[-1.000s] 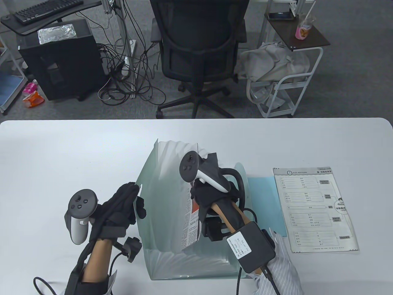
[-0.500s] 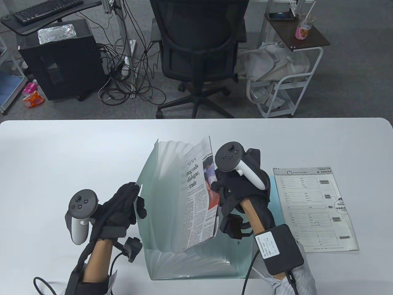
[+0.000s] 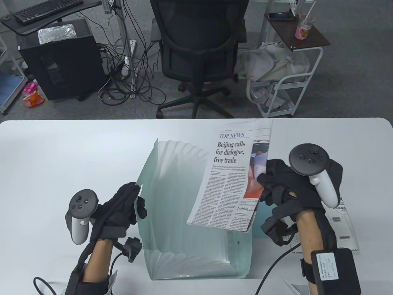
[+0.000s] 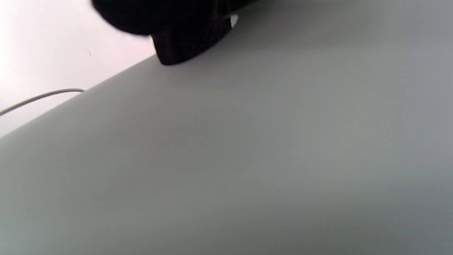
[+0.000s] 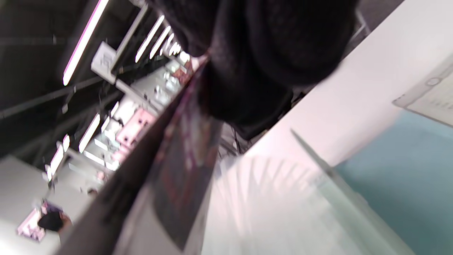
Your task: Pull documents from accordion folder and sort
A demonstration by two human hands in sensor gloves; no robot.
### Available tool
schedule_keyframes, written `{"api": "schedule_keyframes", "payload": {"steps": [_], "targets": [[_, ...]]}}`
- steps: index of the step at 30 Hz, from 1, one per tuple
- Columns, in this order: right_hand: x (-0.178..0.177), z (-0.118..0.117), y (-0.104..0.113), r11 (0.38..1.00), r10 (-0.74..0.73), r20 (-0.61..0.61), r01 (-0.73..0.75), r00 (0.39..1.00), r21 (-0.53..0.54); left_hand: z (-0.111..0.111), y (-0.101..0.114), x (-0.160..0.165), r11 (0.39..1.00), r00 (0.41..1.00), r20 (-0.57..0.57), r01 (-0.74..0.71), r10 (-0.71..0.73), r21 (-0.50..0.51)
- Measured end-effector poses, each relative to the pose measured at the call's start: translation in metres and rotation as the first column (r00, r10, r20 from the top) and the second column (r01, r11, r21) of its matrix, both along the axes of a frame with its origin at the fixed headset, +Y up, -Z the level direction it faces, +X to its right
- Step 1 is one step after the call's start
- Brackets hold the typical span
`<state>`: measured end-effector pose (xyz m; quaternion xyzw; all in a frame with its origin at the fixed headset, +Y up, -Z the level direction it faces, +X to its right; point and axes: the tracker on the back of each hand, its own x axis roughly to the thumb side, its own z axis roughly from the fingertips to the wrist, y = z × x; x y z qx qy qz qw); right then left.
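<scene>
Newspaper held above the accordion folder

Right hand (image 3: 281,187) fingers pinch the newspaper (image 3: 233,178); left hand (image 3: 121,204) grips the accordion folder (image 3: 172,215) wall.

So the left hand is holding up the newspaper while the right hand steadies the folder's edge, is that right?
Not quite: the hands are swapped. In the table view the right hand holds the newspaper up over the accordion folder, while the left hand steadies the folder's left edge.
</scene>
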<state>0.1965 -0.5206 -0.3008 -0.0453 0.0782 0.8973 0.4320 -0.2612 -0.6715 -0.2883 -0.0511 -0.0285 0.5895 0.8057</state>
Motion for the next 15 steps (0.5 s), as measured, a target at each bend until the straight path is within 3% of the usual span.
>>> {"api": "schedule_keyframes", "payload": {"steps": [3,7,12,15], "targets": [[0.027,0.007,-0.006,0.995,-0.089,0.129,0.084,0.988,0.046,0.000,0.000,0.000,1.000,1.000,0.000,0.000,0.000,0.000],[0.058,0.013,-0.022,0.976,-0.211,0.310,0.184,0.927,0.115,0.000,0.000,0.000,1.000,1.000,0.000,0.000,0.000,0.000],[0.092,0.013,-0.059,0.945,-0.327,0.486,0.270,0.810,0.186,0.000,0.000,0.001,1.000,1.000,0.006,-0.010,0.010,-0.004],[0.101,0.012,-0.085,0.942,-0.337,0.540,0.272,0.771,0.199,0.000,0.000,0.000,1.000,1.000,0.011,-0.011,0.011,-0.005]]}}
